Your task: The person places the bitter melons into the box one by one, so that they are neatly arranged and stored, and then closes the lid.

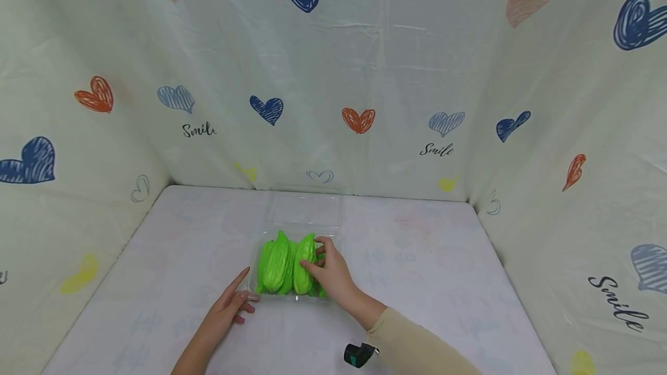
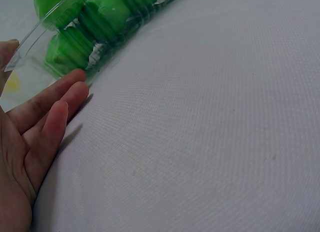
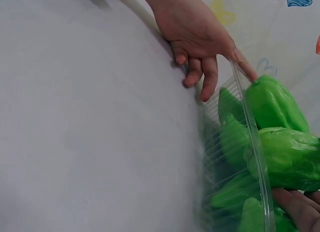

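A clear plastic box [image 1: 253, 282] stands on the table with several glossy green, ridged, pointed vegetables [image 1: 276, 265] inside; their exact kind is unclear. My right hand [image 1: 333, 274] pinches one green vegetable [image 1: 304, 268] right of the middle of the box, thumb on its left side and fingers on its right. In the right wrist view that hand's fingers [image 3: 300, 212] show beside a green vegetable [image 3: 287, 157]. My left hand [image 1: 229, 302] touches the box's front left corner. Its lower fingers [image 2: 55, 100] extend loosely outside the wall in the left wrist view.
The box's transparent lid [image 1: 306, 210] lies folded back toward the rear curtain [image 1: 385, 74], which is printed with hearts. A black device [image 1: 358, 355] is by the right sleeve [image 1: 411, 340]. White cloth covers the table [image 1: 417, 282].
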Demonstrator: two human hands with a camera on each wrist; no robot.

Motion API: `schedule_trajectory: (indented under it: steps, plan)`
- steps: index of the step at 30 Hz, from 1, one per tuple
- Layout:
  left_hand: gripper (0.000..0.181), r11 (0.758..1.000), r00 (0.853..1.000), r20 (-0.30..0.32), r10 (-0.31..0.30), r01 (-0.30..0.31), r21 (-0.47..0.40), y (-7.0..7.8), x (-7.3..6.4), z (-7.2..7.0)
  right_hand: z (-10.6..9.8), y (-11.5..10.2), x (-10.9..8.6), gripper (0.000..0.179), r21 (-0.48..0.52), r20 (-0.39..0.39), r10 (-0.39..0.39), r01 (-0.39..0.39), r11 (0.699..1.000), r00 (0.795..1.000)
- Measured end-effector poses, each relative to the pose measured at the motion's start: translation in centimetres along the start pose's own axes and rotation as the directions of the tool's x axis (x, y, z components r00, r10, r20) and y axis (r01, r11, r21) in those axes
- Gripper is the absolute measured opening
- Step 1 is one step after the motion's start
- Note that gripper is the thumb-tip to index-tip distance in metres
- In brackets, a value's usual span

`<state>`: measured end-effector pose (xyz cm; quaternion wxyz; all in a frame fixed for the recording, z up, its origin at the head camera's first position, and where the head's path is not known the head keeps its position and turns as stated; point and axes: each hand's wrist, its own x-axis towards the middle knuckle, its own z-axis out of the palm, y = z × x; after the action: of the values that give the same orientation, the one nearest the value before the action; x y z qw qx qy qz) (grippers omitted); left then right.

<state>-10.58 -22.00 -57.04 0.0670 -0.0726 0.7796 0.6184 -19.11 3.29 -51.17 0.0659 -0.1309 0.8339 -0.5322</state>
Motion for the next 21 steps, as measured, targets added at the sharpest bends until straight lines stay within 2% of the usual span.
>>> schedule_trajectory:
  steps: [11,21]
  plan:
    - [0.052,1.0,1.0,-0.007,-0.021,0.021,-0.008,-0.06,0.08,0.03,-0.7,-0.52,0.28,0.064,-0.071,0.048,0.008,-0.004,0.997,0.999]
    - [0.051,1.0,1.0,-0.01,-0.022,0.022,-0.01,-0.3,0.22,0.06,-1.05,-0.6,0.59,0.05,-0.217,0.064,-0.043,0.056,0.974,0.997]
